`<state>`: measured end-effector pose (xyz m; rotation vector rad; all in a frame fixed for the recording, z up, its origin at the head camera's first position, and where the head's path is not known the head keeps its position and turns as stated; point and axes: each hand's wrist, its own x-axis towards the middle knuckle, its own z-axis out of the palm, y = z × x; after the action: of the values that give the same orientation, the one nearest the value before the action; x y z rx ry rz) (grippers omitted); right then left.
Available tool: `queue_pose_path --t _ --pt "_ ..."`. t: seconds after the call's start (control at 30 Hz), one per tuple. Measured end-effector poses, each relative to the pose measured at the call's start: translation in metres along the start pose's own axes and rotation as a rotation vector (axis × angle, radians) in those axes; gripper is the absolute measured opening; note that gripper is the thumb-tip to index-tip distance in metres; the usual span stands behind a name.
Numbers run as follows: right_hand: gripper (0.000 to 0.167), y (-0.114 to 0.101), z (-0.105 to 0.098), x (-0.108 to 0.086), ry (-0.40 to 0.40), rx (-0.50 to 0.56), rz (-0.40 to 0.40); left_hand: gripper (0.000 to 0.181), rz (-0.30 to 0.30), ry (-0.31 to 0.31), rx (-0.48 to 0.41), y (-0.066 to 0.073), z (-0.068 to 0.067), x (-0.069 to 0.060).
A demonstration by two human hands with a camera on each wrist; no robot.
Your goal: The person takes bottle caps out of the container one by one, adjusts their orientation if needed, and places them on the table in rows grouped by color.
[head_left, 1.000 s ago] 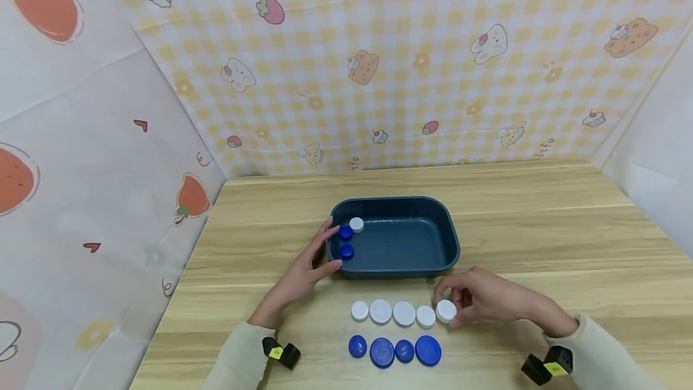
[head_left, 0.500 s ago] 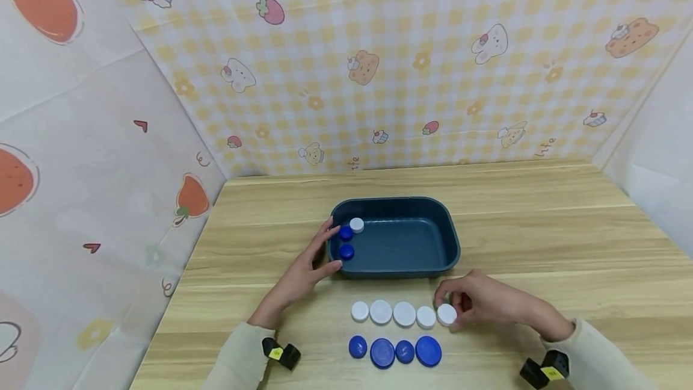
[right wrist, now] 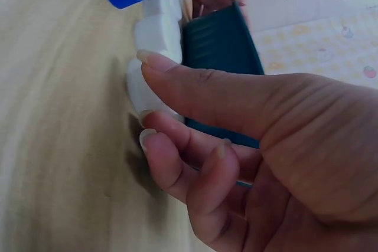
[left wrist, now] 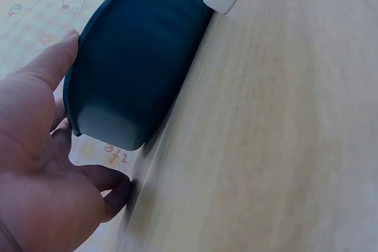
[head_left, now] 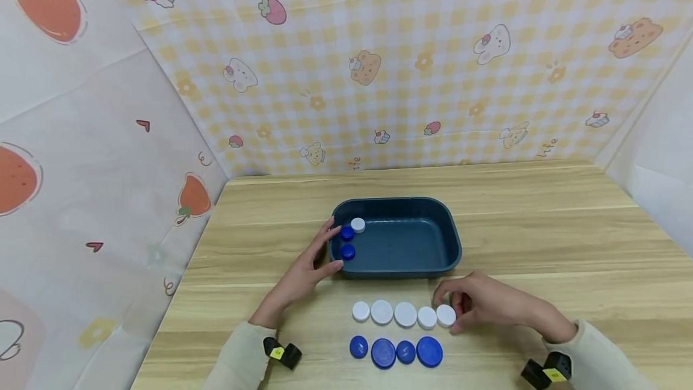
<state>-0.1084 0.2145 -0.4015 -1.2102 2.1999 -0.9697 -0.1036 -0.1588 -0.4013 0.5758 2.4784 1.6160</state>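
Note:
Several white bottle caps (head_left: 382, 312) form a row on the table in the head view. Below them is a row of blue bottle caps (head_left: 384, 353). My right hand (head_left: 483, 299) pinches the rightmost white cap (head_left: 446, 316), which sits flat at the row's end. In the right wrist view, thumb and finger lie either side of that cap. My left hand (head_left: 301, 271) rests on the left end of a dark teal tray (head_left: 399, 273), fingers spread and fairly straight. Inside the tray, at its left, are one white cap (head_left: 358, 225) and two blue caps (head_left: 348, 251).
The wooden table (head_left: 552, 221) extends on both sides of the tray. A yellow checked cloth (head_left: 400, 101) hangs behind it, and a white printed cloth (head_left: 108, 185) stands at the left. Each wrist carries a small black camera (head_left: 547, 371).
The rightmost white cap has gone from slightly tilted to flat, shifting a little toward the near side. My right thumb has moved slightly nearer the front. My left hand keeps its place on the tray.

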Motion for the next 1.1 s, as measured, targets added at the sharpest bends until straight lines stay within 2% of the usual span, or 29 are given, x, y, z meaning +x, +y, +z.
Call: queue_pose_path --t 0.37,0.57,0.87,1.1 --pt "0.038 -0.024 -0.02 -0.003 -0.002 -0.04 0.055 0.062 0.002 0.001 0.006 0.0 0.0 0.0" --pt "0.039 -0.04 -0.035 0.003 0.023 -0.067 0.051 0.061 0.0 0.007 0.007 0.001 0.001 -0.001" --pt "0.034 -0.051 -0.053 0.027 0.094 -0.132 0.015 0.061 -0.009 -0.002 0.006 0.002 -0.001 0.0" --pt "0.033 -0.05 -0.058 0.055 0.105 -0.132 0.046 0.062 -0.008 -0.001 -0.005 0.003 0.0 -0.001"
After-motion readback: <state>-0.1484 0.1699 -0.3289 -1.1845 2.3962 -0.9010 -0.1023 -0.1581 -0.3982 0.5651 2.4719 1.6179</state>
